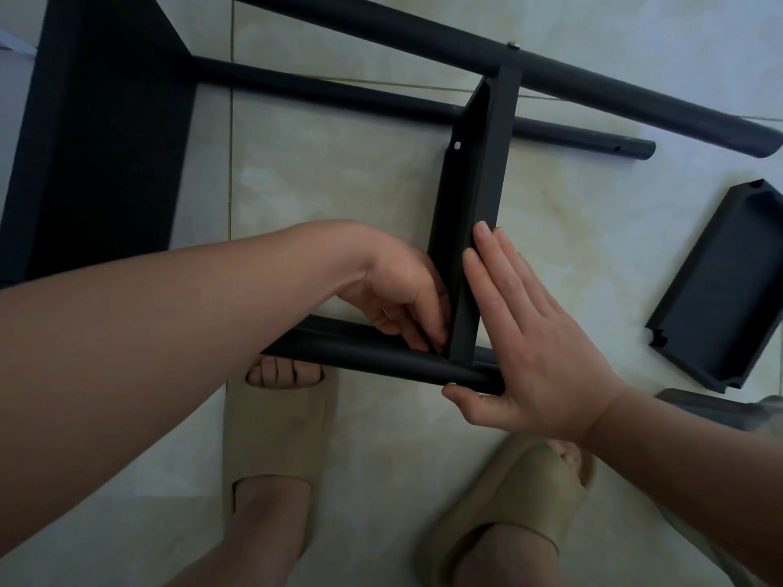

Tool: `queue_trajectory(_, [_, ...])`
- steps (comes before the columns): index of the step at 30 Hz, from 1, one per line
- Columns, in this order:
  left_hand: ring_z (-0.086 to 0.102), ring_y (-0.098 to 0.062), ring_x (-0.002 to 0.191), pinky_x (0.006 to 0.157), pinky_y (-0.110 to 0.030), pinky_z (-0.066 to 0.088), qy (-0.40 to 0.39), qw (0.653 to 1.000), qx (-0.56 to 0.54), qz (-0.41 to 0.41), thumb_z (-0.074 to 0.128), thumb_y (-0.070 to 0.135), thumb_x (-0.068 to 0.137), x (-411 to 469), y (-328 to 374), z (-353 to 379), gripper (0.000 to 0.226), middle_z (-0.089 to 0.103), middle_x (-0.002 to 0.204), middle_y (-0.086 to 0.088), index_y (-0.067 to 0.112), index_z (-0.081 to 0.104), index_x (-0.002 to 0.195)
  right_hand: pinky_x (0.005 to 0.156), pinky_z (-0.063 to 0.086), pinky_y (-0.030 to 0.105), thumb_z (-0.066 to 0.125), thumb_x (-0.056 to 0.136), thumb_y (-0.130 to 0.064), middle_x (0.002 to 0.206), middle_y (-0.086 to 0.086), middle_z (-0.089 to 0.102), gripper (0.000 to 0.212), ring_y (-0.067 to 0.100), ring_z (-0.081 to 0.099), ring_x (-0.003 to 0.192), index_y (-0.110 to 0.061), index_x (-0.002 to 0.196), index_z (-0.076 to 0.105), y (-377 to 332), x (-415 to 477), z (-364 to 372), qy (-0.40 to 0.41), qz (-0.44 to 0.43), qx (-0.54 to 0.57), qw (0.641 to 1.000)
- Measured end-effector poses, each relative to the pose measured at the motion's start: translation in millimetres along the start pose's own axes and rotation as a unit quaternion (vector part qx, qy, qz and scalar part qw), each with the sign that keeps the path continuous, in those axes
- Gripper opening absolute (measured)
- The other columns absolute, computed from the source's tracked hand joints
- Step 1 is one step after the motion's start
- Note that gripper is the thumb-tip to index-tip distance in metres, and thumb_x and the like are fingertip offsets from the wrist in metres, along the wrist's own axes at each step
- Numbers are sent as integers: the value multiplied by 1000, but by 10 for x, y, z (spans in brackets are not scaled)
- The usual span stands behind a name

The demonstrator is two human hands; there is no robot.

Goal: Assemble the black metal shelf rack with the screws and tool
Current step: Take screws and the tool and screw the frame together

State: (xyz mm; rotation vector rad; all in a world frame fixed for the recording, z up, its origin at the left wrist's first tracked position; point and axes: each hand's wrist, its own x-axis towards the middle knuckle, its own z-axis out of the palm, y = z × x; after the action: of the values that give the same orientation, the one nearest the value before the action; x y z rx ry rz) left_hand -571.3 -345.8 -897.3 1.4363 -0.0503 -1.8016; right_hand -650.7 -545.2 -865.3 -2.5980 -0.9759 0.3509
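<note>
View: head
Shelf tray (474, 197): stands on edge, far end against the far tube (423, 40) beside a screw head (514, 45), near end on the near tube (373, 355).
Left hand (398, 290): just left of the shelf tray's near end, fingers curled into the corner. Cannot tell whether they pinch anything.
Right hand (529, 345): spread flat, fingers straight against the shelf tray's right face, thumb at the near tube's end.
Loose tray (720, 286): well right of the shelf tray, lying on the tiled floor (339, 205).

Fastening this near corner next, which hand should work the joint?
Likely the left hand: its fingers sit where black metal shelf panel meets black round tube; the flat right hand braces the panel.
</note>
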Motion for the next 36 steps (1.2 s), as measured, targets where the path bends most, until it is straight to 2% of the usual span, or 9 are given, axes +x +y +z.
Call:
queue_trajectory(6, [71,-8,81,70,-22,44,-22,999,20,-19,67,9,90,28,57,-24,12,76,90,2,18,73,90,121,27,58,60,86,-62,166,27,10,107,39,7,156,8,156,19,-3,0,-4,-1,0,-1,1000])
queue_trajectory(13, [67,-11,81,75,-25,46,-12,999,19,-25,68,11,89,48,52,0,9,75,85,3,18,73,90,120,28,59,65,83,-59,166,27,12,108,40,8,156,8,156,21,-2,3,3,4,-1,1,1000])
queue_trajectory(20, [62,-9,70,67,-20,48,-11,999,-26,-17,65,5,90,64,31,23,11,71,77,1,13,71,87,121,26,59,64,84,-60,167,26,10,109,39,7,156,7,157,20,7,-4,3,3,2,0,1000])
queue_trajectory(25, [61,-10,74,75,-23,48,-35,998,-55,-27,62,7,91,53,22,21,11,70,79,1,13,70,89,121,26,59,64,83,-60,167,25,11,108,39,8,156,7,157,20,0,-4,6,3,3,-1,1000])
queue_trajectory(31, [62,-10,72,70,-22,48,-36,999,-26,-31,62,8,92,54,26,0,14,72,79,1,15,72,87,121,26,59,61,84,-60,166,26,11,108,39,8,156,7,156,19,-20,-3,-14,-2,7,-9,1000])
queue_trajectory(36, [62,-11,75,74,-22,49,-42,998,-42,-23,62,4,91,55,3,-2,14,71,81,0,13,72,89,121,26,58,61,84,-60,166,26,10,107,39,7,156,8,156,20,-26,0,-13,-5,9,-12,1000])
